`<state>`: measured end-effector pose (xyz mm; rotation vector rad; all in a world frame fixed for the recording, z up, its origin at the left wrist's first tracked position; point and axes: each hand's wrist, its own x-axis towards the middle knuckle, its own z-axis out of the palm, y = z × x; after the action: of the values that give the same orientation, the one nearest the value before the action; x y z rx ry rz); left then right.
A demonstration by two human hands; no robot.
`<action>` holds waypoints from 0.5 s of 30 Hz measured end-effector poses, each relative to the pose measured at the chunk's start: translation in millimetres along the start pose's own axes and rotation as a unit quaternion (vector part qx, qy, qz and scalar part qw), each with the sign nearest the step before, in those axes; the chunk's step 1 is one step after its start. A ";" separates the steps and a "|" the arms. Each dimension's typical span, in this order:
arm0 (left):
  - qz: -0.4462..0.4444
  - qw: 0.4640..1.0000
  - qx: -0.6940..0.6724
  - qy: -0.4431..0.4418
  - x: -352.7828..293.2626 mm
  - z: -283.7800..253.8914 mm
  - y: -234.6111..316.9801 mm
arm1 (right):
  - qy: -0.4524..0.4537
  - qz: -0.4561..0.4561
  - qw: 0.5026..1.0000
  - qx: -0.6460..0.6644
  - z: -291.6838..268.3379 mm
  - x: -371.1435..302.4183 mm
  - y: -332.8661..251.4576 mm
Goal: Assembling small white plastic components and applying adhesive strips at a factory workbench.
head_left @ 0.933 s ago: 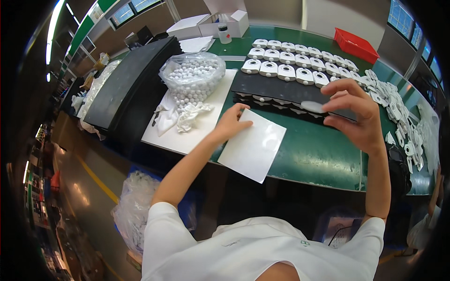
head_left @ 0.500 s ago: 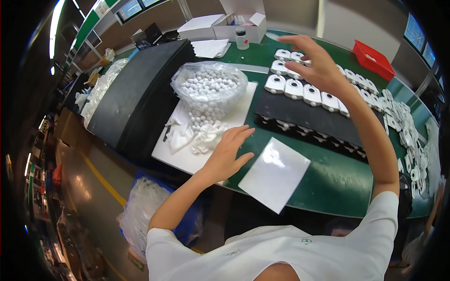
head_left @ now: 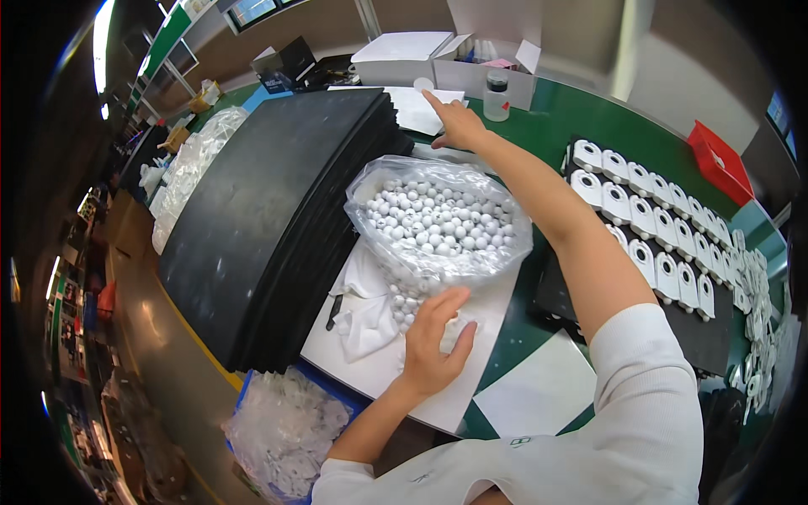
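"Both hands first: position and state?"

"Left hand (head_left: 433, 345) is over the white board (head_left: 446, 408), fingers partly spread, thumb apart; no object seen in its grasp. Right hand (head_left: 461, 126) is extended far ahead, forefinger out, thumb clear of it. Whether it grips anything cannot be told."

"Where is the pale disc (head_left: 422, 84)?"

"Just at the right forefinger's tip, ahead and slightly left of that hand, over the white papers (head_left: 412, 109). Touching or barely apart: not determinable."

"Nearer hand, and axis?"

"Right, clearly. The left is well apart, with the transparent bag (head_left: 492, 268) of white balls (head_left: 442, 223) between the two hands. Disc appears round; no long axis recorded."

"Condition of the disc?"

"Whitish, flat-looking, smooth in outline. Too small in view for surface marks to be assessed."

"Other items, by hand?"

"Clear bottle (head_left: 497, 103) with dark cap, just right of the right hand. White cloth (head_left: 370, 332) left of the left hand; white sheet (head_left: 539, 383) to its right. Stacked black sheets (head_left: 269, 210) lie left of both hands, rows of white parts (head_left: 641, 217) right of both."
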<state>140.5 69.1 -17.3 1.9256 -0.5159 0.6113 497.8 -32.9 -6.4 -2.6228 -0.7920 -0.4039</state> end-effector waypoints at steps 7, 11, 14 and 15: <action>-0.030 0.998 -0.053 0.027 0.8 -8.7 -12.7 | 0.087 -0.008 0.995 -0.050 29.6 34.6 12.1; -0.042 0.991 -0.121 0.034 1.0 -12.8 -10.2 | 0.233 0.042 0.969 0.074 -33.6 24.4 10.7; -0.137 0.955 -0.263 -0.003 2.9 -22.3 -2.8 | 0.309 0.005 0.931 0.192 -96.3 15.7 6.4; -0.188 0.901 -0.389 -0.034 6.1 -25.7 0.4 | 0.301 0.023 0.935 0.188 -124.8 1.8 -13.3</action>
<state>140.2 91.9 -3.9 1.2240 -0.3391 0.0493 471.2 -74.8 109.0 -1.9882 -0.5284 -0.8879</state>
